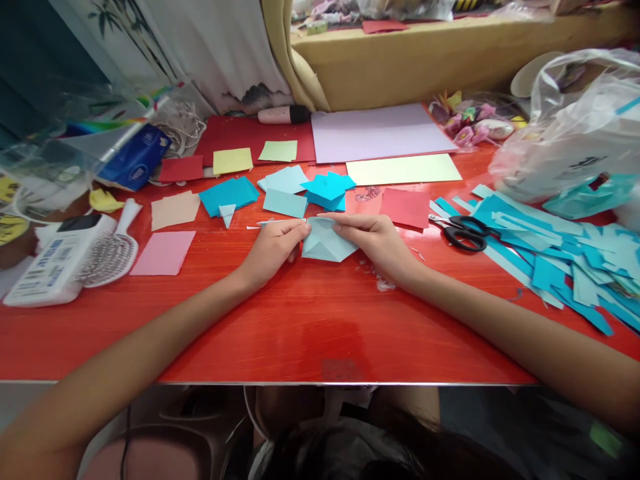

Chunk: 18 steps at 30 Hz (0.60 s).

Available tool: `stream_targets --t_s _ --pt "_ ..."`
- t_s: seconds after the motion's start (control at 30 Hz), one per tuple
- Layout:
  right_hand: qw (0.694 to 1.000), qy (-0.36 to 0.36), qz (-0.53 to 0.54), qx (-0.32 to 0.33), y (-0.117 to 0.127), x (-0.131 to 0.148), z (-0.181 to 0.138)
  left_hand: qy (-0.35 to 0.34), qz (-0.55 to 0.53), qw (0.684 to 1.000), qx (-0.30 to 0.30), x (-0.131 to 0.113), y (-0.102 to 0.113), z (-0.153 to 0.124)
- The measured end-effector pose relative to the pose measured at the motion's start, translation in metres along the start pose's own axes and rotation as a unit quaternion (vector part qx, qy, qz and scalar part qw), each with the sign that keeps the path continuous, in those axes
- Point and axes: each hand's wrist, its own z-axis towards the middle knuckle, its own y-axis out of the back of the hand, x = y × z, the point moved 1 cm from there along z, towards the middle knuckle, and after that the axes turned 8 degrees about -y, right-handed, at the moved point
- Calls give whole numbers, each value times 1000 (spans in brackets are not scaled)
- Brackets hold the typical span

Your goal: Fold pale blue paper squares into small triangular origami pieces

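Note:
Between my two hands is a pale blue sheet of paper (327,245) with creases and folded parts, just above or on the red table. My left hand (280,245) pinches its left edge between thumb and fingers. At the upper right edge, my right hand (375,240) grips the same paper, thumb in front and fingers behind. Just beyond the hands lie light blue squares (285,203), bright blue pieces (330,189) and a stack of blue squares (230,195) with a small pale folded triangle (227,214) at its front.
Black-handled scissors (465,233) and a heap of blue paper strips (565,240) lie right. Left are a pink square (164,253), a hairbrush (110,257) and a white box (55,260). Behind are a lilac sheet (380,132) and a plastic bag (585,133). The table's front edge (250,383) is near me.

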Motion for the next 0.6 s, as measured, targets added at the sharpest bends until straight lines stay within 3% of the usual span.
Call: stream_targets --t_s 0.3,0.6 --pt "999 8 -13 -44 0 1 -4 19 -67 997 -33 1 0 2" --pt "999 23 -35 -32 -3 9 -6 11 -70 996 -45 1 0 2"
